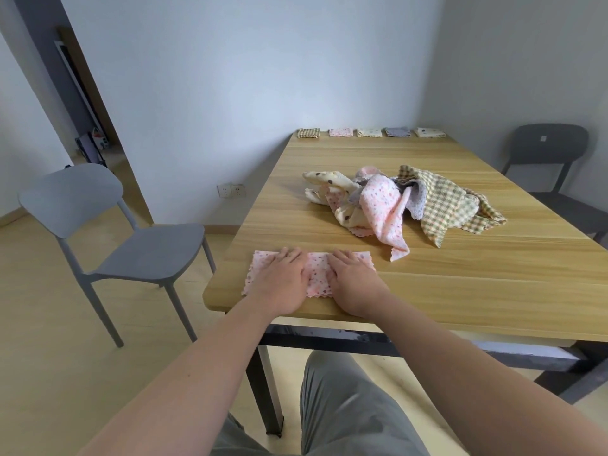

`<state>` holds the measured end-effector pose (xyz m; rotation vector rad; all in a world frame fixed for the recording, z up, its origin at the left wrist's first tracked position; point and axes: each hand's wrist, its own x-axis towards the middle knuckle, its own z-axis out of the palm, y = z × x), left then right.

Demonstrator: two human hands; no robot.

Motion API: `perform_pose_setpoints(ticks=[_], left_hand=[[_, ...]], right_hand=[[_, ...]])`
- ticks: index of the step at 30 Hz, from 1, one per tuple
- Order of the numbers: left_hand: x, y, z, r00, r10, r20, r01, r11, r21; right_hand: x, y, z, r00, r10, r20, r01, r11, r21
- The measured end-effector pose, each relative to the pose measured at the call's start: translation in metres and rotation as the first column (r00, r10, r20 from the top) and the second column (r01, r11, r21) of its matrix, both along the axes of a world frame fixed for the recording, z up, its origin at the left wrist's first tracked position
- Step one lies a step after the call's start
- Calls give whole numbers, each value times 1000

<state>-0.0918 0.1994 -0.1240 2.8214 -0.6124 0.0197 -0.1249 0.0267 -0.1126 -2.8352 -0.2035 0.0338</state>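
The left hand [283,278] and right hand [352,282] lie flat, fingers straight, pressing side by side on a folded pink dotted cloth [316,274] at the counter's [460,291] near left corner, its long axis running along the near edge, with a loose cloth pile [394,202] beyond it.

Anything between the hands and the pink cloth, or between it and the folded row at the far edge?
Hands: nothing; left hand and right hand press flat on the pink cloth. Toward the folded row, the pile of loose cloths lies mid-table across most of the straight path; a strip along the left of the table looks free.
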Motion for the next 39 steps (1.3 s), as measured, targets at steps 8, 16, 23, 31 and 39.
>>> perform_pose_setpoints(ticks=[8, 16, 23, 31, 39], left_hand=[[9, 15, -2, 993, 41, -109, -26, 991, 133], [3, -8, 5, 996, -5, -88, 15, 993, 118], [11, 25, -2, 991, 76, -107, -62, 990, 130], [4, 26, 10, 986, 150, -67, -134, 970, 202], [-11, -26, 7, 997, -34, -72, 43, 991, 127]], right_hand=[[3, -22, -5, 991, -86, -106, 71, 988, -137], [-4, -14, 1, 996, 3, -90, -16, 989, -146], [-6, -36, -3, 990, -79, -115, 63, 989, -132], [-9, -43, -5, 974, -225, 14, 224, 972, 74], [-9, -45, -9, 925, -357, 127, 351, 934, 72]])
